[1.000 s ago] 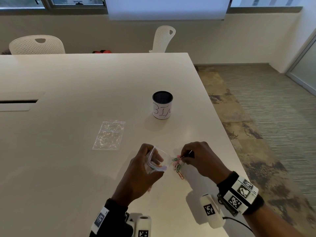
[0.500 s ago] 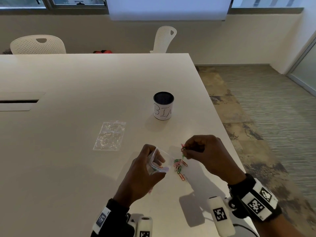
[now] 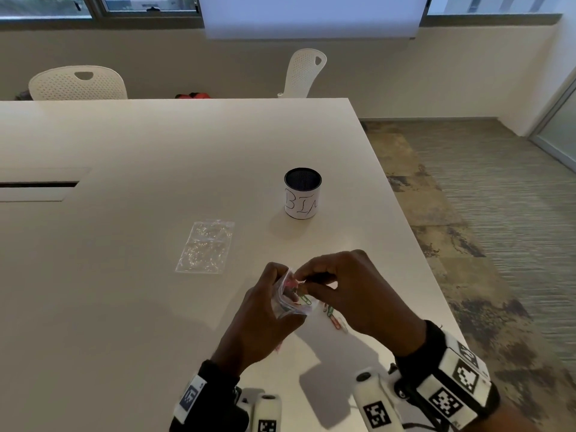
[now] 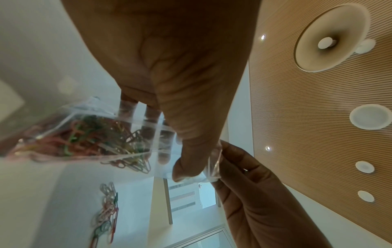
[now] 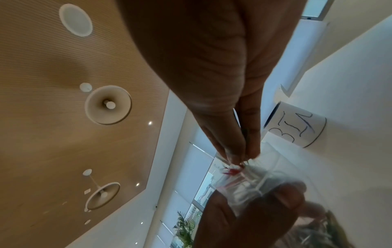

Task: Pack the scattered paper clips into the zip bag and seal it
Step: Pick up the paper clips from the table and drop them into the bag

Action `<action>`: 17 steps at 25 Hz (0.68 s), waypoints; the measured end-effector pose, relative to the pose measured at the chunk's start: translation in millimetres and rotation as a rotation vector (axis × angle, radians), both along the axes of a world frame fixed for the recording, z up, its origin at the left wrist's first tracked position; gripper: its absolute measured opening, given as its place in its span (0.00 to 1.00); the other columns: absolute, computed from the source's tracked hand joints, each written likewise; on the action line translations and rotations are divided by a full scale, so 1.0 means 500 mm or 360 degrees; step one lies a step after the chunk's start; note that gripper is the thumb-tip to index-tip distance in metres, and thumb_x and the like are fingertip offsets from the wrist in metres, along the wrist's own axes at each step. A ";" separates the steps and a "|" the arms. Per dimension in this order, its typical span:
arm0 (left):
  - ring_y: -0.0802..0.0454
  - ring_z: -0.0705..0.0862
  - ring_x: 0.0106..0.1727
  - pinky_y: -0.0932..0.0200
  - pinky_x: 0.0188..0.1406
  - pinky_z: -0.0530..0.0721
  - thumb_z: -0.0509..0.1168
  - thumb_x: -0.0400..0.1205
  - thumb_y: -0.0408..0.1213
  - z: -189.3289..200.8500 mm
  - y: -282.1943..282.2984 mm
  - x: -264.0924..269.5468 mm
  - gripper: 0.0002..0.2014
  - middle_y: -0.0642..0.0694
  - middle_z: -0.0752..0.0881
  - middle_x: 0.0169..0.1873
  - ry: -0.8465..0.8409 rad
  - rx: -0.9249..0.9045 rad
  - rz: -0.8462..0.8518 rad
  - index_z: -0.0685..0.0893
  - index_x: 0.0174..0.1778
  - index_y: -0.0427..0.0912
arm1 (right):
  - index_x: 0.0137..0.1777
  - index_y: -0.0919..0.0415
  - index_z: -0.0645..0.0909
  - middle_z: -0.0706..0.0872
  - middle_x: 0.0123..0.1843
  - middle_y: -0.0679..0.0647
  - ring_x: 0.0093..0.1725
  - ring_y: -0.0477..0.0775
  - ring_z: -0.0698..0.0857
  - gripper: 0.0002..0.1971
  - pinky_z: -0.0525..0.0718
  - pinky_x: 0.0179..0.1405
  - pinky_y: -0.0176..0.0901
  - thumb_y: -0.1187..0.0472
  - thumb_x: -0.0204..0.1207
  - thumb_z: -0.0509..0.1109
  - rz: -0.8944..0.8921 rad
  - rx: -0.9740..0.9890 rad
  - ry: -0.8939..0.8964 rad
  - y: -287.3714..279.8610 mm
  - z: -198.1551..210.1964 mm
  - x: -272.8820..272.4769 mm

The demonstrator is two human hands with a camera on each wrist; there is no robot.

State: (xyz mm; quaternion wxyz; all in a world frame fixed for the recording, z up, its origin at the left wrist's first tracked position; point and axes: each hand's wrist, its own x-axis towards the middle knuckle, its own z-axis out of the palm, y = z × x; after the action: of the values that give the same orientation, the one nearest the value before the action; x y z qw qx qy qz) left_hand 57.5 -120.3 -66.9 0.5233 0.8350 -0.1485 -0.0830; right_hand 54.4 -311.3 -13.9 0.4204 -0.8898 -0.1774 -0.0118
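The small clear plastic zip bag (image 3: 291,299), partly filled with coloured paper clips (image 4: 89,139), is gripped by the left hand (image 3: 265,319). Clips are pinched at its mouth by the right hand (image 3: 352,294). Loose coloured clips (image 3: 335,318) lie on the white table (image 3: 156,157) beneath the right hand.

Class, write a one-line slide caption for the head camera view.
Left hand holds the zip bag open while the right hand feeds in paper clips; loose clips lie on the table.

zip bag (image 3: 288,299) — clear, mouth open, held above table, many coloured clips inside | paper clips (image 3: 335,318) — small coloured cluster loose on table just beside bag
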 end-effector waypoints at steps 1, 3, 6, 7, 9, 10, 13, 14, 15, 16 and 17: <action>0.71 0.88 0.48 0.76 0.41 0.83 0.80 0.78 0.33 -0.001 0.001 0.000 0.23 0.54 0.88 0.46 -0.0006 0.0002 0.0006 0.74 0.60 0.48 | 0.54 0.55 0.94 0.96 0.47 0.46 0.46 0.40 0.93 0.08 0.91 0.52 0.38 0.67 0.78 0.79 -0.0012 -0.0028 -0.0038 0.001 -0.001 0.002; 0.70 0.88 0.50 0.77 0.43 0.83 0.81 0.77 0.34 -0.005 0.004 0.001 0.23 0.56 0.88 0.47 -0.0046 0.0025 0.0012 0.75 0.58 0.50 | 0.51 0.57 0.94 0.95 0.46 0.47 0.44 0.42 0.92 0.06 0.91 0.50 0.41 0.66 0.78 0.79 -0.0032 -0.0047 -0.0100 0.001 -0.001 0.006; 0.65 0.88 0.53 0.76 0.45 0.85 0.81 0.76 0.39 -0.015 0.007 0.004 0.22 0.56 0.89 0.49 -0.0059 0.0044 0.0002 0.75 0.57 0.53 | 0.50 0.57 0.94 0.95 0.45 0.47 0.44 0.43 0.92 0.04 0.91 0.49 0.41 0.65 0.78 0.79 -0.0053 -0.0019 -0.0109 0.001 0.004 0.008; 0.64 0.88 0.54 0.75 0.45 0.85 0.81 0.76 0.39 -0.016 0.008 0.005 0.22 0.56 0.89 0.50 -0.0056 0.0045 0.0002 0.75 0.57 0.53 | 0.51 0.56 0.94 0.95 0.45 0.46 0.45 0.42 0.93 0.05 0.91 0.50 0.39 0.65 0.79 0.79 -0.0052 0.0005 -0.0097 0.002 0.005 0.006; 0.64 0.88 0.54 0.75 0.45 0.85 0.81 0.76 0.39 -0.017 0.008 0.005 0.22 0.57 0.89 0.49 -0.0069 0.0037 -0.0002 0.75 0.57 0.52 | 0.53 0.55 0.94 0.96 0.48 0.46 0.47 0.39 0.93 0.07 0.91 0.52 0.34 0.65 0.79 0.78 -0.0057 0.0096 -0.0085 0.003 0.011 0.001; 0.64 0.88 0.54 0.75 0.45 0.85 0.81 0.76 0.39 -0.016 0.008 0.005 0.22 0.57 0.88 0.48 -0.0074 0.0027 -0.0005 0.75 0.57 0.51 | 0.54 0.56 0.94 0.96 0.49 0.45 0.48 0.37 0.93 0.07 0.90 0.54 0.32 0.65 0.79 0.78 -0.0075 0.0163 -0.0072 0.001 0.016 0.000; 0.62 0.89 0.53 0.74 0.45 0.84 0.81 0.76 0.38 -0.014 0.010 0.002 0.21 0.56 0.88 0.47 -0.0055 -0.0025 0.0006 0.77 0.56 0.50 | 0.52 0.58 0.94 0.96 0.47 0.43 0.46 0.35 0.93 0.06 0.87 0.51 0.24 0.66 0.77 0.80 -0.0186 0.0247 0.0019 -0.027 0.024 0.013; 0.60 0.89 0.52 0.73 0.45 0.85 0.81 0.76 0.37 -0.015 0.012 0.003 0.20 0.55 0.89 0.47 -0.0055 -0.0042 0.0010 0.77 0.56 0.50 | 0.51 0.57 0.94 0.95 0.44 0.43 0.44 0.35 0.93 0.05 0.86 0.49 0.23 0.65 0.77 0.81 -0.0229 0.0194 0.0043 -0.042 0.019 0.020; 0.59 0.89 0.52 0.72 0.46 0.85 0.81 0.76 0.37 -0.016 0.013 0.002 0.20 0.54 0.89 0.48 -0.0060 -0.0054 0.0013 0.77 0.55 0.50 | 0.50 0.57 0.93 0.95 0.42 0.43 0.43 0.35 0.92 0.04 0.85 0.47 0.22 0.64 0.77 0.81 -0.0268 0.0120 0.0062 -0.058 0.010 0.029; 0.58 0.89 0.52 0.71 0.46 0.85 0.81 0.77 0.38 -0.015 0.014 0.002 0.19 0.53 0.89 0.48 -0.0066 -0.0060 0.0017 0.78 0.55 0.51 | 0.49 0.56 0.92 0.94 0.42 0.43 0.43 0.35 0.92 0.04 0.85 0.46 0.23 0.64 0.77 0.81 -0.0301 0.0040 0.0082 -0.075 -0.004 0.038; 0.57 0.89 0.51 0.71 0.46 0.85 0.81 0.77 0.38 -0.015 0.015 0.002 0.19 0.53 0.89 0.48 -0.0068 -0.0064 0.0020 0.78 0.55 0.51 | 0.50 0.55 0.92 0.94 0.43 0.44 0.44 0.37 0.91 0.04 0.85 0.45 0.24 0.63 0.78 0.80 -0.0331 -0.0049 0.0110 -0.092 -0.020 0.047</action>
State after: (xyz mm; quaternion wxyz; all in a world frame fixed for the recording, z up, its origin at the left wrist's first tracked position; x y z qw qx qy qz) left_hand 58.6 -112.6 -74.4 0.5372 0.8268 -0.1561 -0.0591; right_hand 77.9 -357.2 -23.7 0.4091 -0.9096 -0.0696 -0.0220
